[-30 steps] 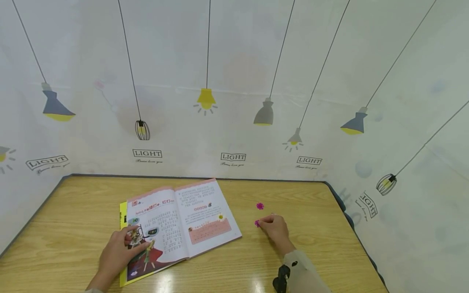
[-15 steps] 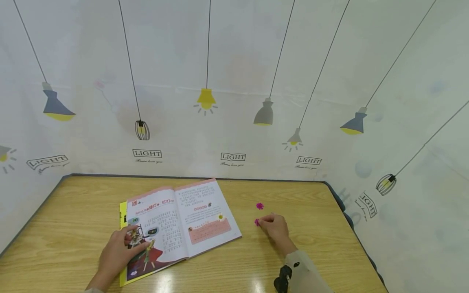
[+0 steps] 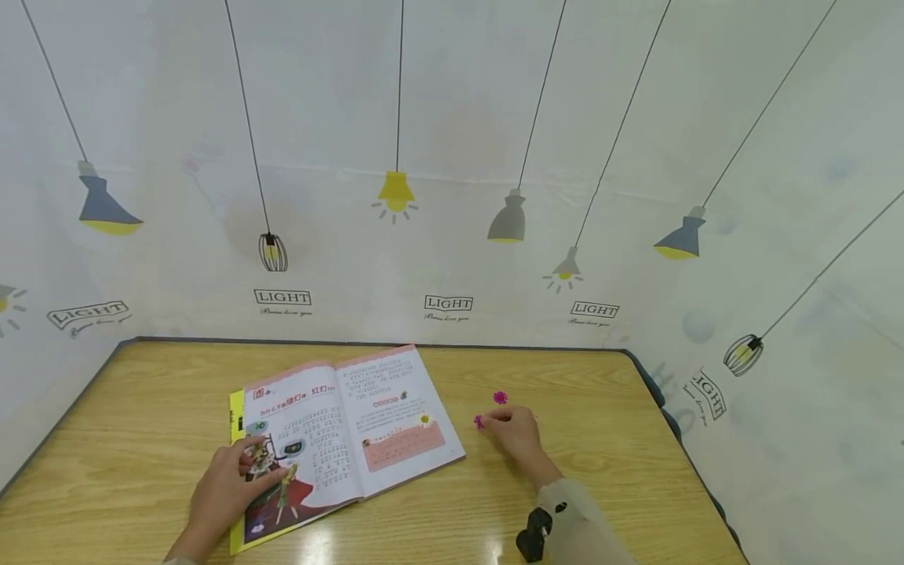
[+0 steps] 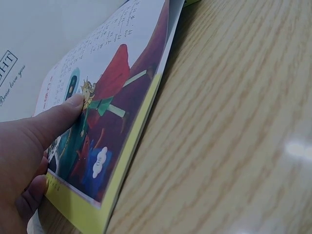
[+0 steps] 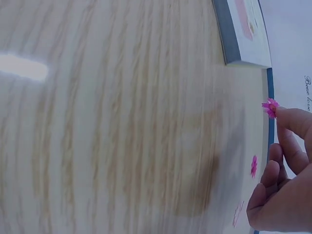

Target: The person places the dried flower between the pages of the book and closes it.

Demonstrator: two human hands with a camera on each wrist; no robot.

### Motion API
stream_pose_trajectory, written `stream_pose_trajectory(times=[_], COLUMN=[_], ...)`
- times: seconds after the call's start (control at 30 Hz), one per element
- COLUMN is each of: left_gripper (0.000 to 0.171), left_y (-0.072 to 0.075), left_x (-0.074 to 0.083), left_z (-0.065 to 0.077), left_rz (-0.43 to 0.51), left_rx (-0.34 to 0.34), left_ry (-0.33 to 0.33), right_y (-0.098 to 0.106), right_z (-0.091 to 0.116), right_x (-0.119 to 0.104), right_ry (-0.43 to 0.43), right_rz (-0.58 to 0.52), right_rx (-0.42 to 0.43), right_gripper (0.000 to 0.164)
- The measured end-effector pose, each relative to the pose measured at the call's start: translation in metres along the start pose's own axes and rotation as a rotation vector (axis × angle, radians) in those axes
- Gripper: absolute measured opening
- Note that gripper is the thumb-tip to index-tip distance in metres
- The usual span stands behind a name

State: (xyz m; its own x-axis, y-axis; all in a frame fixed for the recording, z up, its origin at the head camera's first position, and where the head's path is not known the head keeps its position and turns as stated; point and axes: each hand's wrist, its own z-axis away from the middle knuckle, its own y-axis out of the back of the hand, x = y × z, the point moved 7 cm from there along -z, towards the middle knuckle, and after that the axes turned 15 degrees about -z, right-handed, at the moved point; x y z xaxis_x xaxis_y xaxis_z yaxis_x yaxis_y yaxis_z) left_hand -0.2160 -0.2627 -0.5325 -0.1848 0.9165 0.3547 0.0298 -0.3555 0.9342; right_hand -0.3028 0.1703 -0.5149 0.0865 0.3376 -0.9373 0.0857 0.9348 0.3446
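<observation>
My left hand (image 3: 224, 485) rests on the left page of an open picture book (image 3: 391, 400). In the left wrist view the thumb (image 4: 66, 114) lies straight on the printed page, with other fingers bent at the page's edge. My right hand (image 3: 521, 435) pinches a small magenta flower (image 3: 479, 422) between thumb and index finger, just right of the book. In the right wrist view that flower (image 5: 270, 107) is held above the table, the other fingers loosely bent. A second magenta flower (image 3: 500, 398) lies on the table beyond the right hand.
The book lies on the wooden table (image 3: 600, 471), a yellow cover (image 3: 237, 408) showing along its left edge. Behind stands a pale wall covering (image 3: 452, 235) printed with lamps. A faint pink outlined piece (image 5: 238, 214) lies near the right hand.
My right hand has moved left and slightly away from me toward the book, carrying the pinched flower. The left hand, book and second flower have stayed in place.
</observation>
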Motion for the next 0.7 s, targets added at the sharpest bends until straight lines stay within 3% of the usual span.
stream_pose_trajectory(times=[0.7], left_gripper=[0.088], left_y=[-0.001], left_x=[-0.001], left_z=[0.000], left_rz=[0.008], left_rx=[-0.008], left_ry=[0.011], right_y=[-0.040], right_z=[-0.019], right_x=[-0.029], right_ry=[-0.047], right_rz=[0.043], right_rx=[-0.069], right_gripper=[0.013])
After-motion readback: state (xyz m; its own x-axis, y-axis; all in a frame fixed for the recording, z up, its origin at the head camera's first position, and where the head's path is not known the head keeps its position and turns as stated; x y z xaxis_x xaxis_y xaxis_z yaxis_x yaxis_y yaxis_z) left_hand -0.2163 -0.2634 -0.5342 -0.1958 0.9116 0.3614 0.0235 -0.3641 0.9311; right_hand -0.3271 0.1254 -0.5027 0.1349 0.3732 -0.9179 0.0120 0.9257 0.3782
